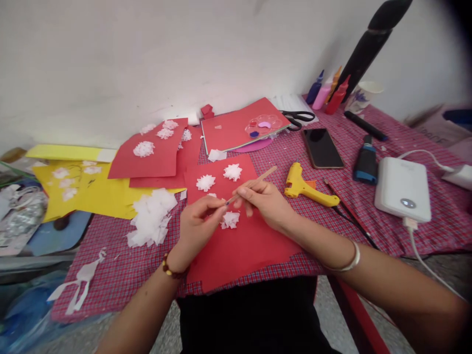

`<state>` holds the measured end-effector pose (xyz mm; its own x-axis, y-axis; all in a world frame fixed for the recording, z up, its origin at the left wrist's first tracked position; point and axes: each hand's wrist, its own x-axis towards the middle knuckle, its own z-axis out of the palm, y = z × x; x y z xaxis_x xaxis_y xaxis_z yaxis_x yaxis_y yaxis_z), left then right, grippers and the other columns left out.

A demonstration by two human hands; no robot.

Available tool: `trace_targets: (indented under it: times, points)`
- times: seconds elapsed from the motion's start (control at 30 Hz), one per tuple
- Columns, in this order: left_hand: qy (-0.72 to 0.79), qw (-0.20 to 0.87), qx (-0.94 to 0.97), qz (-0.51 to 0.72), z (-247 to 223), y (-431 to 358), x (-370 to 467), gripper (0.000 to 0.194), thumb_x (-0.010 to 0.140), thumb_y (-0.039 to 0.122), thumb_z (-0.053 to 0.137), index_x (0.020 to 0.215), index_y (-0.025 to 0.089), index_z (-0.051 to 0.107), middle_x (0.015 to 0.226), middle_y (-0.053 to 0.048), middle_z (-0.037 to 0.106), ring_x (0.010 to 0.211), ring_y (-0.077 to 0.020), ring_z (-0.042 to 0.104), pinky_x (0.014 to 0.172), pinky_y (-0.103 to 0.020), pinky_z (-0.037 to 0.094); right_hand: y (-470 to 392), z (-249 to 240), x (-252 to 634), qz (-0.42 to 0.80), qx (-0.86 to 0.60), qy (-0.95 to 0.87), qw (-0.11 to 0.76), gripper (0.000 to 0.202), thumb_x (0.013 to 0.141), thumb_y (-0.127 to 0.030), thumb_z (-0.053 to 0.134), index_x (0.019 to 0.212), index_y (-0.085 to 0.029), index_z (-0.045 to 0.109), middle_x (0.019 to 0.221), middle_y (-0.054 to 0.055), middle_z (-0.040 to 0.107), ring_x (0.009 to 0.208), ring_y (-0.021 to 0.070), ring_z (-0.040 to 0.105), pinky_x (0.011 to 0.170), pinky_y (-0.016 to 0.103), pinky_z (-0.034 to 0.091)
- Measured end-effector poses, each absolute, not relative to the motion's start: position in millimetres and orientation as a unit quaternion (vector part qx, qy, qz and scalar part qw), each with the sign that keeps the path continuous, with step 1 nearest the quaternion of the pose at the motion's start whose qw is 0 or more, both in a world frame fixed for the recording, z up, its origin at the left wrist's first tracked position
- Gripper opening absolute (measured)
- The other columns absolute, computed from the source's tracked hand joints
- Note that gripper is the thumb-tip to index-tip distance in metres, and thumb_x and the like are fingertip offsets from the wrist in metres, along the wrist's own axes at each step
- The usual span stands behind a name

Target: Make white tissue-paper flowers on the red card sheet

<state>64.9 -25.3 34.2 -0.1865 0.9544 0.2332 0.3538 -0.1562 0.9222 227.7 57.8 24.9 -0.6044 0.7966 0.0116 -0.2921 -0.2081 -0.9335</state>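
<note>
Over a red paper sheet (239, 260), my right hand (267, 199) pinches a thin light-wood stick (268, 173) whose flat end points to the upper right. My left hand (202, 219) is closed at the stick's other end, near a small dark tip; whether anything else is between those fingers I cannot tell. On the sheet sit several white crumpled-paper flowers, one (232, 171) behind the hands and another (230, 221) just below the fingertips. My hands partly cover a further flower. Left of the sheet lies a pile of white paper pieces (153, 219).
A yellow glue gun (304, 187), a phone (323, 148) and a white power bank (403, 189) lie to the right. Behind are a paint palette (263, 126), scissors (298, 118) and paint bottles (337, 96). Finished-looking flower sheets (155, 164) and yellow paper (99, 196) lie left.
</note>
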Motion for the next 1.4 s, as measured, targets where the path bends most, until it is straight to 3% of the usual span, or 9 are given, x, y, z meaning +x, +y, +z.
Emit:
trace_targets:
  times: [0.1, 0.17, 0.33, 0.43, 0.53, 0.83, 1.4]
  points:
    - [0.573, 0.145, 0.676, 0.44, 35, -26, 65, 0.012, 0.076, 0.026, 0.069, 0.088, 0.023, 0.07, 0.087, -0.005, 0.07, 0.081, -0.0183, 0.063, 0.076, -0.031, 0.051, 62, 20, 226, 0.787, -0.255, -0.444, 0.343, 0.025, 0.08, -0.041, 0.065, 0.075, -0.016, 0.065, 0.058, -0.002, 0.065, 0.036, 0.0051, 0.047, 0.036, 0.019, 0.036]
    - [0.579, 0.118, 0.694, 0.411, 34, -24, 64, 0.019, 0.078, 0.027, 0.068, 0.097, 0.022, 0.068, 0.085, -0.004, 0.067, 0.075, -0.0163, 0.061, 0.071, -0.029, 0.049, 67, 20, 227, 0.795, -0.266, -0.415, 0.354, 0.024, 0.08, -0.039, 0.065, 0.073, -0.016, 0.063, 0.053, -0.004, 0.061, 0.035, 0.0048, 0.045, 0.036, 0.018, 0.036]
    - [0.624, 0.17, 0.703, 0.296, 25, -17, 67, 0.013, 0.083, 0.03, 0.062, 0.089, 0.019, 0.064, 0.064, 0.003, 0.052, 0.058, -0.0117, 0.049, 0.055, -0.024, 0.039, 83, 22, 235, 0.76, -0.303, -0.42, 0.393, 0.023, 0.081, -0.034, 0.064, 0.07, -0.016, 0.057, 0.049, -0.005, 0.056, 0.034, 0.0045, 0.043, 0.035, 0.017, 0.037]
    - [0.621, 0.18, 0.728, 0.227, 20, -14, 72, 0.017, 0.081, 0.034, 0.063, 0.088, 0.019, 0.064, 0.071, 0.0, 0.058, 0.065, -0.0136, 0.052, 0.06, -0.026, 0.04, 90, 23, 238, 0.733, -0.326, -0.445, 0.398, 0.019, 0.083, -0.028, 0.059, 0.068, -0.016, 0.056, 0.048, -0.005, 0.056, 0.032, 0.0044, 0.041, 0.034, 0.016, 0.035]
    - [0.624, 0.167, 0.738, 0.193, 18, -11, 75, 0.012, 0.08, 0.028, 0.06, 0.074, 0.018, 0.059, 0.07, 0.0, 0.059, 0.066, -0.0143, 0.053, 0.061, -0.026, 0.039, 92, 24, 239, 0.703, -0.345, -0.484, 0.392, 0.021, 0.087, -0.021, 0.054, 0.066, -0.016, 0.055, 0.046, -0.005, 0.054, 0.032, 0.0042, 0.041, 0.033, 0.016, 0.032]
    - [0.635, 0.223, 0.708, 0.213, 24, -12, 68, 0.011, 0.072, 0.009, 0.05, 0.066, 0.018, 0.053, 0.062, 0.003, 0.055, 0.058, -0.0109, 0.051, 0.056, -0.023, 0.038, 83, 25, 240, 0.625, -0.326, -0.664, 0.25, 0.021, 0.087, -0.019, 0.051, 0.066, -0.016, 0.054, 0.05, -0.004, 0.055, 0.04, 0.0064, 0.047, 0.041, 0.018, 0.036]
    - [0.624, 0.214, 0.717, 0.223, 23, -11, 66, 0.011, 0.072, 0.009, 0.051, 0.066, 0.018, 0.051, 0.061, 0.003, 0.054, 0.057, -0.0104, 0.049, 0.054, -0.022, 0.035, 69, 21, 236, 0.512, -0.266, -0.788, 0.214, 0.018, 0.088, -0.023, 0.049, 0.074, -0.016, 0.056, 0.063, -0.001, 0.058, 0.063, 0.0118, 0.053, 0.06, 0.024, 0.034]
